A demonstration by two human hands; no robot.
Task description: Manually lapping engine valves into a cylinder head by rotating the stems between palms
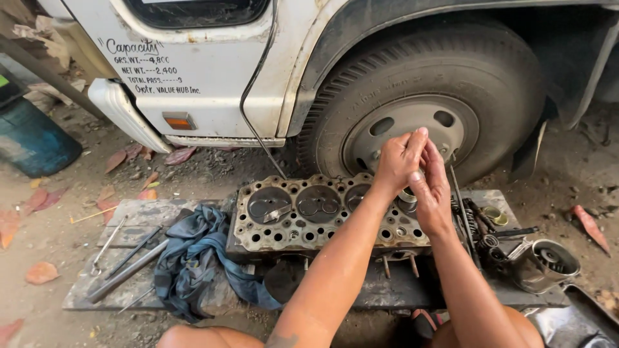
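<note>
Nearest, a flat board [412, 293] lies on the dirt ground, carrying a dark blue rag [193, 258], long metal rods [126, 270] and a metal cup [545, 264]. On it rests a grimy cylinder head [303, 216], combustion chambers facing up. Above its right end, the left hand [398, 161] and right hand [431, 190] press together, fingers closed on a thin upright stem [420, 173], likely a valve, standing in the head. Beyond stands a white truck's front wheel [425, 96].
</note>
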